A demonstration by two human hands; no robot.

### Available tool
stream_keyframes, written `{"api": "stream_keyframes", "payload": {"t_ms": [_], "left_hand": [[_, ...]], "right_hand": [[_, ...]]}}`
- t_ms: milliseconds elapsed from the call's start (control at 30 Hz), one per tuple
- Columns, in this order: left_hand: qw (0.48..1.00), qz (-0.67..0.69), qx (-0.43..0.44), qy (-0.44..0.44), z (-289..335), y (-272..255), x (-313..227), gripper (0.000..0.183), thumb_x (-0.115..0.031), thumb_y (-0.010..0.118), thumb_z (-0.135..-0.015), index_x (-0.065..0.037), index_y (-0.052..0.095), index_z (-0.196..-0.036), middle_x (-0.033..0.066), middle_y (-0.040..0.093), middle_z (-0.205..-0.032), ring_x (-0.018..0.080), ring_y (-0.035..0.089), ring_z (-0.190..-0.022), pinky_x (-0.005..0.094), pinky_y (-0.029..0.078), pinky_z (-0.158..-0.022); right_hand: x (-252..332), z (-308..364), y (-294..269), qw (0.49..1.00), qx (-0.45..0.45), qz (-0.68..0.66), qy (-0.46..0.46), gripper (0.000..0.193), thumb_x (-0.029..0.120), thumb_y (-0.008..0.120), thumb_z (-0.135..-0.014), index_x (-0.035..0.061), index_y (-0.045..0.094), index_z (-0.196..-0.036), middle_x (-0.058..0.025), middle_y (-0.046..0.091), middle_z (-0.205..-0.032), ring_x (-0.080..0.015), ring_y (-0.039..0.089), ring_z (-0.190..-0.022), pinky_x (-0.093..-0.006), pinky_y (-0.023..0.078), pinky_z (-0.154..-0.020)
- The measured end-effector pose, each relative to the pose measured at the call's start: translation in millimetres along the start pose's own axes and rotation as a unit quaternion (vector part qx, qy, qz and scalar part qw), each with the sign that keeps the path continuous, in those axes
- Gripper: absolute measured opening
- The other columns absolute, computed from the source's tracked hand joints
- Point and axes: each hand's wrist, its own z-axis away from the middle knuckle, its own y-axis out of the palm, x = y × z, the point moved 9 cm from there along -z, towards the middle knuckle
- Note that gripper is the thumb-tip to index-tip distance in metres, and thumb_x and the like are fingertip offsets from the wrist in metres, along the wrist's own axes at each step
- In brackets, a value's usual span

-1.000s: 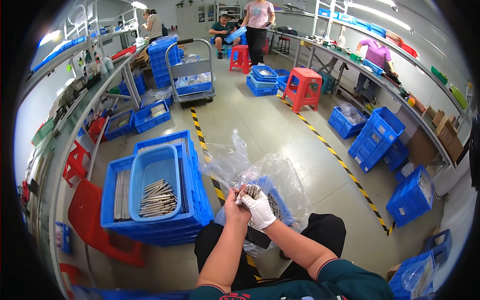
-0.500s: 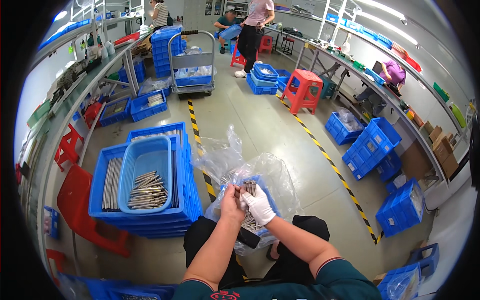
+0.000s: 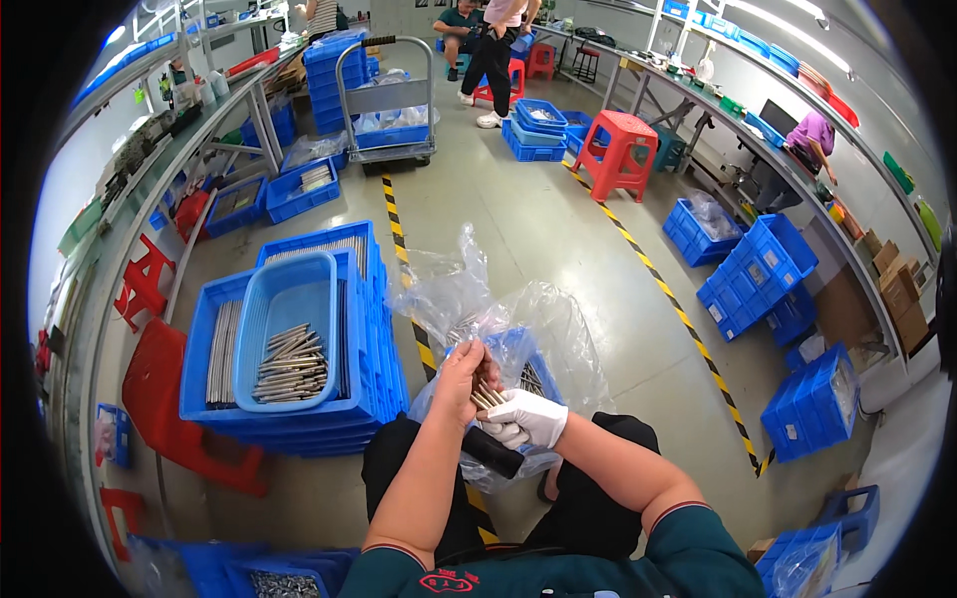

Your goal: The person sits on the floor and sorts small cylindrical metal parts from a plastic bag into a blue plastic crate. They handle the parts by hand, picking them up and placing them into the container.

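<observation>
My right hand [image 3: 530,418], in a white glove, is closed round a bundle of thin metal rods [image 3: 486,397]. My bare left hand [image 3: 463,379] is at the other end of the bundle, its fingers curled against the rods. Both hands are above a blue bin [image 3: 543,371] lined with a clear plastic bag [image 3: 553,324]; more metal rods [image 3: 530,380] lie in it. Under my right hand is a black rounded object [image 3: 491,453] whose kind I cannot make out. To the left, a light-blue basket [image 3: 289,271] holds a loose heap of rods [image 3: 291,367].
The basket rests on stacked blue crates [image 3: 384,339] containing rows of rods. A red stool [image 3: 164,399] is beside them. Another red stool [image 3: 616,154], a trolley [image 3: 389,100] and blue bins [image 3: 755,269] stand farther off. Workbenches line both sides; other people are at the back and right.
My gloved hand has turned and come lower, tilting the rod bundle from upright to slanting toward my left hand. The left hand has stayed close to it. The view has shifted slightly.
</observation>
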Motion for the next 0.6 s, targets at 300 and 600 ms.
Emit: {"api": "stream_keyframes", "payload": {"t_ms": [300,600], "left_hand": [[0.995,0.088,-0.046,0.017,5.8,-9.1,2.1,0.028,-0.032,0.05,-0.094,-0.01,0.048,-0.077,-0.0044,0.023,-0.044,0.0072,0.024,-0.034,0.0252,0.029,-0.035],[0.995,0.093,-0.038,0.012,4.7,-13.7,5.5,0.029,-0.032,0.05,-0.094,-0.009,0.049,-0.076,-0.0028,0.031,-0.047,0.0077,0.029,-0.036,0.0247,0.032,-0.038]], "right_hand": [[-5.4,1.2,0.6,1.0,-0.023,-0.005,0.005,0.013,0.018,0.06,-0.088,0.0115,0.051,-0.083,0.0006,0.051,-0.067,-0.0033,0.038,-0.045,-0.0171,0.025,-0.036],[-0.8,13.4,3.9,0.995,-0.068,0.073,0.002,0.026,0.034,0.057,-0.09,0.0104,0.05,-0.085,0.0021,0.046,-0.062,-0.0025,0.033,-0.041,-0.0175,0.022,-0.034]]}}
